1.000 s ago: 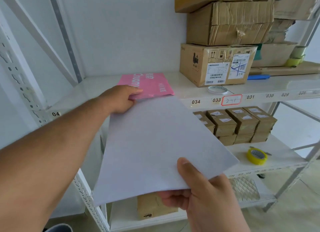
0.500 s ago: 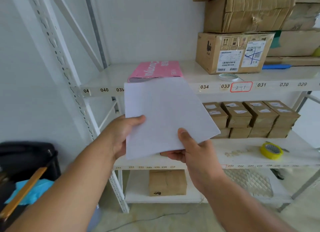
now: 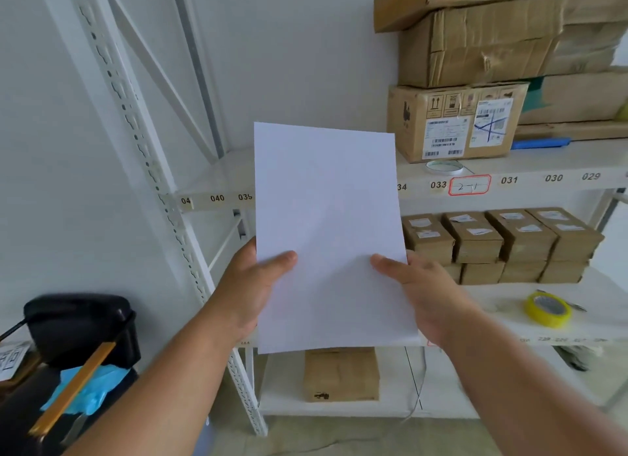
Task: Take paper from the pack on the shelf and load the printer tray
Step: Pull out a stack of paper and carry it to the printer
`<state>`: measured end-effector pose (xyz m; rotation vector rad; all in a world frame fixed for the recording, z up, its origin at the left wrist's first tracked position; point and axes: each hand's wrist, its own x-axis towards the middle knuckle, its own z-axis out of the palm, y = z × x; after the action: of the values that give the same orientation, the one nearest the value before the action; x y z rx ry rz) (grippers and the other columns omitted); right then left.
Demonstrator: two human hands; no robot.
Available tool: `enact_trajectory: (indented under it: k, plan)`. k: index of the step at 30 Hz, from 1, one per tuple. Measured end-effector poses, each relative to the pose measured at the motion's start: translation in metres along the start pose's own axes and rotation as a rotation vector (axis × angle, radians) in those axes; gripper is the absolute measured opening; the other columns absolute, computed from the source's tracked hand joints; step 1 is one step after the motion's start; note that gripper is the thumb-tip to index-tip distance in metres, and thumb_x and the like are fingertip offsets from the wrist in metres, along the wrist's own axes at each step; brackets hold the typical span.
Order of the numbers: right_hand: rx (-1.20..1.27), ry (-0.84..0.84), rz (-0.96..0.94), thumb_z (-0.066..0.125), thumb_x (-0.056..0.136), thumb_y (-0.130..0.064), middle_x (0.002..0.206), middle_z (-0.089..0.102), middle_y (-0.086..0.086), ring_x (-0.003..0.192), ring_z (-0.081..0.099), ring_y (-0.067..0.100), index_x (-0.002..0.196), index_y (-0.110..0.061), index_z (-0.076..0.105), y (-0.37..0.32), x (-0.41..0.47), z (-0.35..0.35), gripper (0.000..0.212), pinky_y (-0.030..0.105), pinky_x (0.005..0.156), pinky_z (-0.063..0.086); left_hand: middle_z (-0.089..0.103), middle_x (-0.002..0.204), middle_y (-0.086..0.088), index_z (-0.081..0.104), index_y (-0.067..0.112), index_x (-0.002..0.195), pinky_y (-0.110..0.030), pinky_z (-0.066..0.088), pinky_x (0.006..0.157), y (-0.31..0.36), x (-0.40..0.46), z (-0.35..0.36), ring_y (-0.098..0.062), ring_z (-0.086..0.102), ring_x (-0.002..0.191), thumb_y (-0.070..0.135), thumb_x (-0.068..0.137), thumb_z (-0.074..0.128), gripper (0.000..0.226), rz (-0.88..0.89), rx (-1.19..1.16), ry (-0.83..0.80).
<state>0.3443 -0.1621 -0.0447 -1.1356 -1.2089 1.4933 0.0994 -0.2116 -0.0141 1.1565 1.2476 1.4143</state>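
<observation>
Paper [image 3: 328,231] is what I have in both hands, a thin white stack held upright in front of the shelf [image 3: 543,183], off the pack and not yet anywhere near a printer. Starting at the left, a dark blurred object [image 3: 78,323] sits low in the corner; I judge it may be the printer, but I cannot tell, and no tray shows. Next comes my left hand [image 3: 249,296], its grip pinching the lower left edge with the thumb on the front face and the fingers hidden behind. Then the sheets themselves, covering the spot on the shelf where the pack would lie, so I cannot see it. My right hand [image 3: 423,292] holds the lower right edge the same way, thumb in front. Farther right, small brown boxes [image 3: 499,245] line the lower shelf with a yellow tape roll [image 3: 546,308] beside them. The risks, as I judge them: held only near the bottom, the top could flop or fan and the sheets slide out of square, which would jam at the tray; turning left blind, a corner could catch the shelf post [image 3: 163,197] and crease.
</observation>
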Motion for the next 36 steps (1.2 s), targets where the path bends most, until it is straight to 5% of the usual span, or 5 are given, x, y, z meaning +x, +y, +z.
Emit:
enact_trajectory:
  k: [9, 14, 26, 32, 36]
  plan:
    - [0.117, 0.159, -0.36, 0.068, 0.1, -0.021, 0.104, 0.083, -0.001, 0.095, 0.08, 0.018, 0.117, -0.02, 0.07, -0.006, -0.017, 0.022, 0.017, 0.032, 0.073, 0.063, 0.079, 0.115, -0.003, 0.072, 0.022, 0.12, -0.039, 0.056, 0.089, 0.009, 0.015, -0.006, -0.023, 0.074, 0.108, 0.021, 0.086, 0.079, 0.035, 0.033, -0.06, -0.137]
    - [0.071, 0.288, -0.372, 0.071, 0.099, -0.023, 0.109, 0.082, 0.002, 0.104, 0.078, 0.025, 0.117, -0.022, 0.072, 0.003, -0.017, 0.025, 0.018, 0.053, 0.091, 0.062, 0.08, 0.111, -0.002, 0.076, 0.019, 0.116, -0.042, 0.055, 0.092, -0.009, 0.021, 0.001, -0.023, 0.076, 0.104, 0.028, 0.079, 0.08, 0.038, -0.013, -0.016, -0.189]
    - [0.015, 0.615, -0.35, 0.073, 0.099, -0.021, 0.1, 0.083, 0.004, 0.094, 0.08, 0.027, 0.106, -0.016, 0.077, 0.018, -0.046, -0.006, 0.01, 0.057, 0.091, 0.062, 0.081, 0.109, 0.0, 0.074, 0.016, 0.118, -0.047, 0.057, 0.097, -0.034, 0.051, 0.05, -0.021, 0.077, 0.1, 0.025, 0.082, 0.085, 0.039, -0.04, -0.053, -0.346]
    - [0.039, 0.784, -0.349, 0.075, 0.097, -0.021, 0.103, 0.082, 0.009, 0.097, 0.078, 0.033, 0.105, -0.014, 0.078, 0.022, -0.079, -0.036, 0.012, 0.06, 0.094, 0.06, 0.081, 0.089, 0.012, 0.077, 0.053, 0.081, -0.05, 0.059, 0.091, -0.033, 0.038, 0.098, -0.017, 0.079, 0.089, 0.015, 0.083, 0.083, 0.038, -0.019, -0.067, -0.458]
    - [0.023, 0.879, -0.35, 0.073, 0.097, -0.018, 0.098, 0.083, 0.006, 0.093, 0.08, 0.029, 0.104, -0.016, 0.078, 0.023, -0.108, -0.058, 0.009, 0.053, 0.09, 0.063, 0.082, 0.102, 0.0, 0.079, 0.02, 0.107, -0.052, 0.059, 0.094, -0.038, 0.028, 0.131, -0.022, 0.079, 0.095, 0.022, 0.082, 0.084, 0.026, -0.1, -0.09, -0.547]
